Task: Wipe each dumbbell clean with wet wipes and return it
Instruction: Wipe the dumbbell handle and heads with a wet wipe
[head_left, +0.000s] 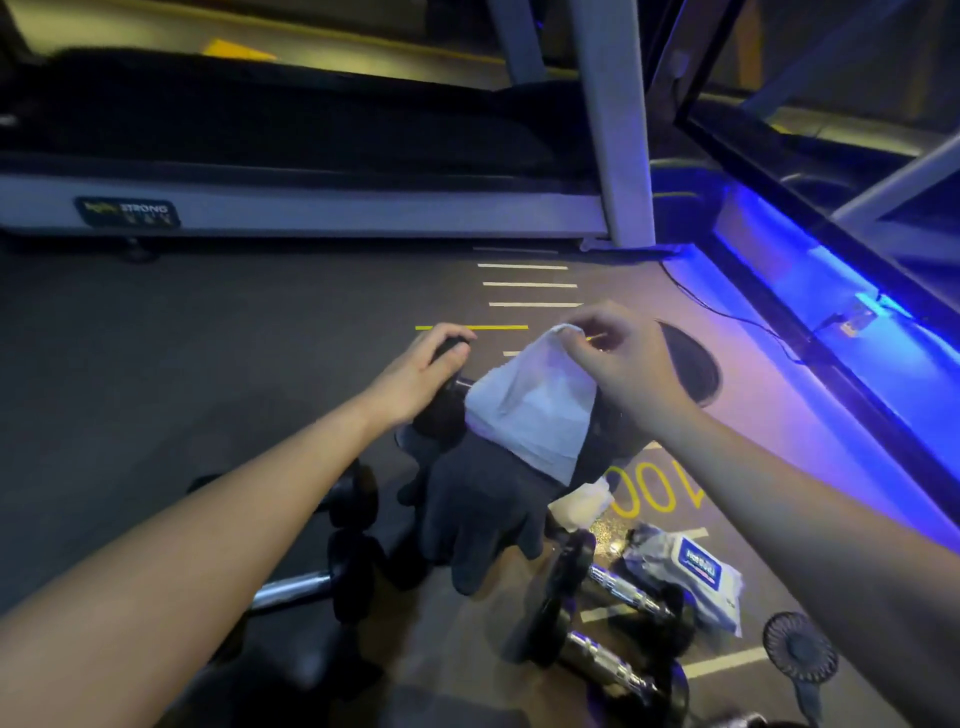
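Note:
My left hand (421, 371) grips the upper end of a black dumbbell (441, 423) held above the floor, its chrome handle just showing under my fingers. My right hand (618, 364) pinches the top corner of a white wet wipe (535, 410) that hangs spread in front of the dumbbell. A dark glove (483, 514) dangles below the wipe, fingers down. The wipe and glove hide most of the dumbbell.
Several black dumbbells with chrome handles lie on the floor: one at lower left (306, 587), two at lower right (623, 590) (608, 665). A wet wipes pack (701, 571), a crumpled used wipe (584, 504) and a small fan (800, 654) lie to the right. A treadmill (311, 213) stands behind.

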